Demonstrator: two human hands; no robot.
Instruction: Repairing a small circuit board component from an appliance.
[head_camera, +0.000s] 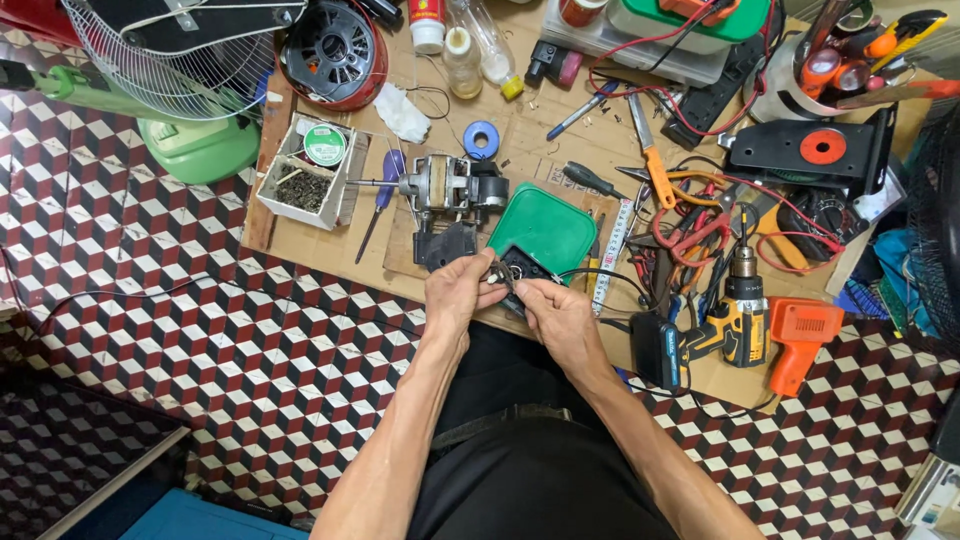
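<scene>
Presently both hands, left and right, pinch a small black part; motor lies stripped, reassembly pending.

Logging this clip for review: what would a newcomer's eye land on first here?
Both hands, left hand and right hand, meet at centre over a small black part by a green cover. Just above lies a bare fan motor on cardboard. At right a yellow cordless drill sits amid tangled red wires.
</scene>
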